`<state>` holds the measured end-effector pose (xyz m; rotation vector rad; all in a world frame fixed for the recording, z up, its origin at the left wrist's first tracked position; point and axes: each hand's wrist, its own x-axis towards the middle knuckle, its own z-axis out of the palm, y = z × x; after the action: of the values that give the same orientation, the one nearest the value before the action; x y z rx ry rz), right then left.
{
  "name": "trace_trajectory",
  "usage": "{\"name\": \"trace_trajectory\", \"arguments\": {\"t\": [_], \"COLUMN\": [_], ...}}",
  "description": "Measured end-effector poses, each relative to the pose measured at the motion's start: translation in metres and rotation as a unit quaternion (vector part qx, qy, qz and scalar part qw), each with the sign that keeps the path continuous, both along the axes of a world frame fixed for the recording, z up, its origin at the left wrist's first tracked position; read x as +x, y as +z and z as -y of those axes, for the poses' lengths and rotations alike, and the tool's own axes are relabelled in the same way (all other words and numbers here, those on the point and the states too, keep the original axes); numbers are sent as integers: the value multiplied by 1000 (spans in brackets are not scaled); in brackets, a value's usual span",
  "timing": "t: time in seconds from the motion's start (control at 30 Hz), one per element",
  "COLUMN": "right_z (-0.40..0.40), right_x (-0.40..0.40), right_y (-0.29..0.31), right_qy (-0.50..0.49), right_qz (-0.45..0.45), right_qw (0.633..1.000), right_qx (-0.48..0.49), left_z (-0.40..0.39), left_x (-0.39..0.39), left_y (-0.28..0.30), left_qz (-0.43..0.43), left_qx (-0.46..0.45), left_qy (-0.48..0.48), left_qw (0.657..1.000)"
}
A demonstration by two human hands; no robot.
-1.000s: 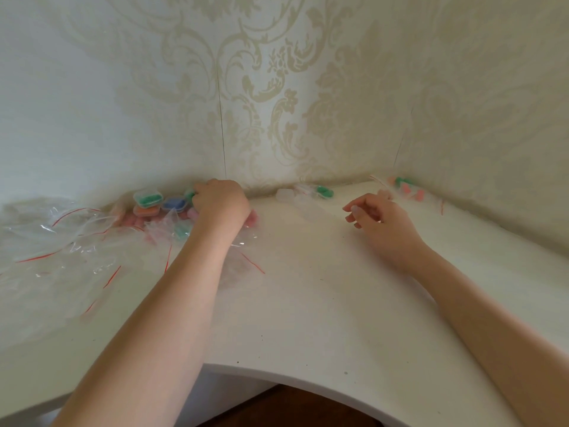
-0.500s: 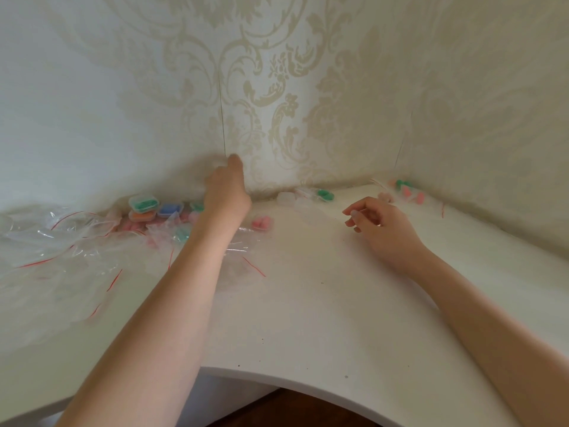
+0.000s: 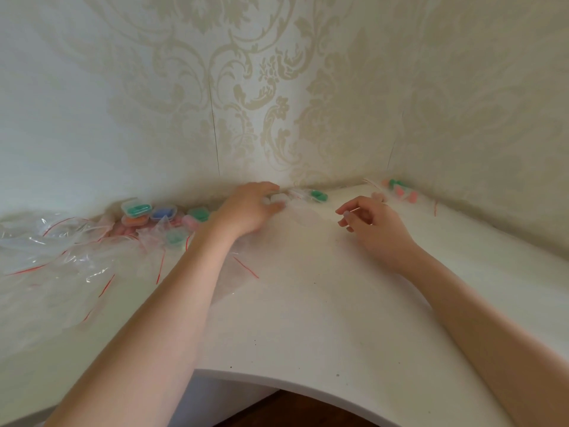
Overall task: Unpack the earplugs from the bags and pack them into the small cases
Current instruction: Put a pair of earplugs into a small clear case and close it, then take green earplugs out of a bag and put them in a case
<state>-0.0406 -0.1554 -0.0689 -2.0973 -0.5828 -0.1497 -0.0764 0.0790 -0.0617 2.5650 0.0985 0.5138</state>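
Note:
My left hand (image 3: 249, 208) reaches to the back of the white table (image 3: 308, 318), where fingers and thumb close around a small clear case (image 3: 278, 198). Just right of it lies a clear bag holding green earplugs (image 3: 318, 196). My right hand (image 3: 375, 226) rests on the table with its fingers loosely curled, holding nothing. A cluster of small filled cases sits by the left wall: green (image 3: 135, 208), blue (image 3: 163, 212), orange (image 3: 134, 221) and another green (image 3: 198, 214).
Several empty clear bags with red zip strips (image 3: 61, 251) lie crumpled at the left. More bagged earplugs, pink and green (image 3: 400, 189), sit in the back right corner. Patterned walls close the table at the back and right. The front edge curves inward.
My left hand left the pile of filled cases, lifted toward the wall, then swung right and came down onto the clear case. My right hand barely moved.

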Motion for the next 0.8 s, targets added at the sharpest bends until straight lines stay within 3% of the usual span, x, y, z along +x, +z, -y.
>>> {"name": "trace_trajectory", "arguments": {"t": [0.1,0.27,0.37,0.57,0.7,0.8], "right_z": [1,6,18,44,40,28], "right_x": [1,10,22,36,32,31], "right_y": [0,-6,-10,-10,-10,-9], "right_qy": [-2,-49,-116,-223,-228,-176], "right_qz": [7,36,60,-38,-32,16], "right_qw": [1000,997,987,963,946,955], "right_qx": [-8,-41,-91,-146,-228,-239], "left_z": [2,-6,3,35,43,48], "left_x": [4,8,7,5,3,0], "left_y": [-8,-11,-12,-15,-18,-18], "left_qz": [-42,-39,-30,12,45,42], "left_qx": [72,101,75,52,35,42], "left_qy": [-1,60,40,-54,-53,-56], "left_qw": [997,992,996,997,997,997]}}
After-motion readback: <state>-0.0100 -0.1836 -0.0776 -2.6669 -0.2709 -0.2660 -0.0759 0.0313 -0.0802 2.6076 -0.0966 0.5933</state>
